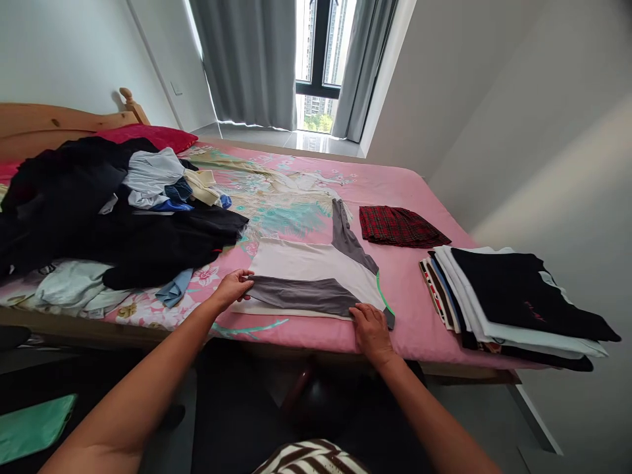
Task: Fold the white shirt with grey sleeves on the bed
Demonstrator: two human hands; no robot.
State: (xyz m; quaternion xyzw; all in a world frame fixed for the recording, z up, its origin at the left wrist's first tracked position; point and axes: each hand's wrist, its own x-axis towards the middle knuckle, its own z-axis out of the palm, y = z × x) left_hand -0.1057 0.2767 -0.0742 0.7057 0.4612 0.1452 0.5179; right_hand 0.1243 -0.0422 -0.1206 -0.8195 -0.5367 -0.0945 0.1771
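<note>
A long-sleeved shirt (296, 259), off-white with grey sleeves and a green-edged neckline, lies spread on the bed. Its near grey sleeve (301, 294) is folded across the body, while the far one stretches out toward the window side. At the cuff of the folded sleeve, my left hand (236, 288) is closed in a pinch on the fabric. My right hand (371, 329) grips the shirt near its shoulder, fingers curled over the near edge; the thumb is partly hidden.
Mixed clothes form a large heap (99, 204) on the left of the bed. A red plaid garment (402, 226) lies behind the shirt. To the right, a stack of folded clothes (518, 303) reaches over the pink bed's (395, 184) near edge. A wall stands beyond it.
</note>
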